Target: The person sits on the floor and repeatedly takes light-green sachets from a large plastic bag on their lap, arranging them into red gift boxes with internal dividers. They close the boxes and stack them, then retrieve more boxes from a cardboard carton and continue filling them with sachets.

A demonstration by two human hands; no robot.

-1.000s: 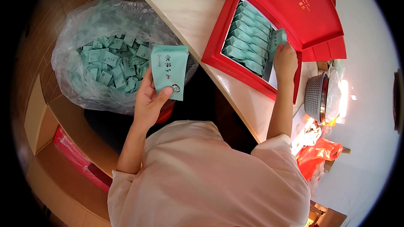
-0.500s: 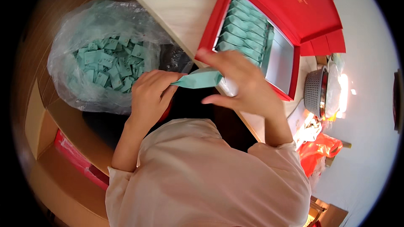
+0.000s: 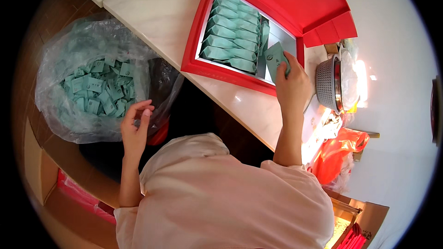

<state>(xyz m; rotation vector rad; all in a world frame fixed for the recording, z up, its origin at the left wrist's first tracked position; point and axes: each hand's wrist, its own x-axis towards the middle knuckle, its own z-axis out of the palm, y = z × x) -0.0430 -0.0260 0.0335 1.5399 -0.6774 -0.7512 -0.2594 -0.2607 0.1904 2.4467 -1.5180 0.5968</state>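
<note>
Pale tabletop (image 3: 152, 23) ran 12 o'clock; pkt (image 3: 275, 60) had gone L-to-R: R hand (image 3: 293, 84) pinched it at red box (image 3: 221, 74), 1 o'clock; L hand (image 3: 135, 131), 9 o'clock, freed, empty.

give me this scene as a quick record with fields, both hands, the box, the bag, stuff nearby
left hand: holds nothing, fingers loosely curled, near the clear plastic bag
right hand: grips a green packet at the red box
box: on the pale table, lid open, row of packets inside
bag: beside the table, many loose packets inside
nearby: grey perforated basket, at right
</note>
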